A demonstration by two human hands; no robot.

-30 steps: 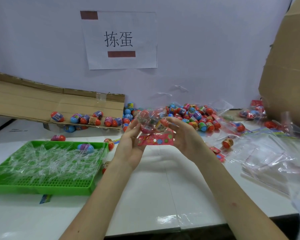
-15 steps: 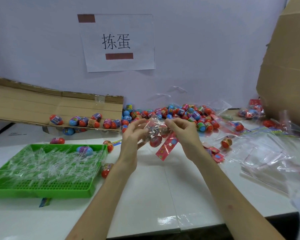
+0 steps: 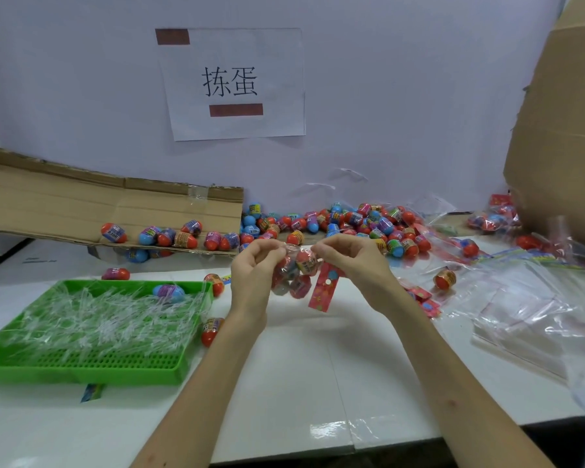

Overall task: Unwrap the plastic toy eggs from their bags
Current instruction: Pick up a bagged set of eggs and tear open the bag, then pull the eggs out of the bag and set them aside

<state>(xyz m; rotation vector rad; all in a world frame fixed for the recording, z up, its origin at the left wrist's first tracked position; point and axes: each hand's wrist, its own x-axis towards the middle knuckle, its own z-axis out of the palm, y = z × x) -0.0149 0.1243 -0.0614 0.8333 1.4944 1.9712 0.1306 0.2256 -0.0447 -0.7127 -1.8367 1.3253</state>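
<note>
Judging from the 2-sided pull, the clear bag (image 3: 293,278) may split suddenly, dropping its toy eggs onto the surface (image 3: 301,366), where they could roll toward the green tray (image 3: 81,374). To the right of the tray, the left hand (image 3: 255,268) curls its fingers (image 3: 267,249) tight, pinching the bag's top edge. The bag hangs above the surface, its red header card (image 3: 325,290) dangling. Farther right of the tray, the right hand (image 3: 352,261) pinches the opposite edge.

Bare white table (image 3: 301,366) between green tray (image 3: 81,374), left, and loose bags (image 3: 527,309), right; egg pile (image 3: 362,221) behind.
</note>
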